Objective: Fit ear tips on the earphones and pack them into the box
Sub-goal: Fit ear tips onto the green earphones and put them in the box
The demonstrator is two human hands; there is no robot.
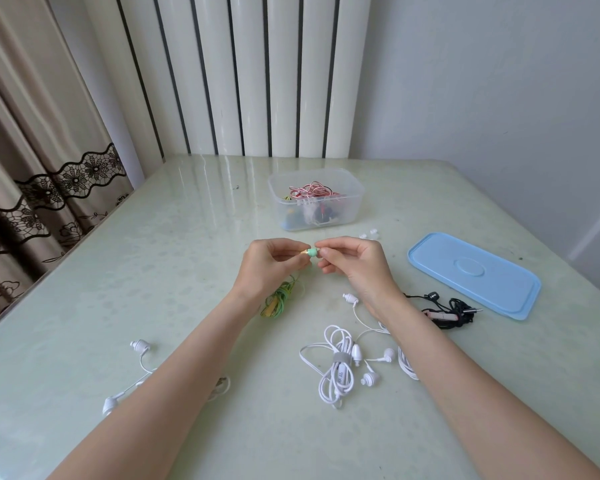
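My left hand [269, 266] pinches a green earbud [311, 252] above the table's middle. From the other side my right hand [352, 263] pinches at the bud's tip; the ear tip itself is too small to make out. The bud's green-yellow cable [279, 297] hangs coiled under my left wrist. Behind the hands stands the clear plastic box [354, 188], open, with red-white and other earphones inside. Its blue lid [475, 275] lies flat to the right. Loose clear ear tips [368, 234] lie just beyond my right hand.
White earphones [343, 367] lie bundled between my forearms, another white set [132, 372] lies left of my left arm, and a black set [447, 311] rests by the lid. A radiator [243, 74] and a curtain [32, 168] stand behind the pale green table [153, 271].
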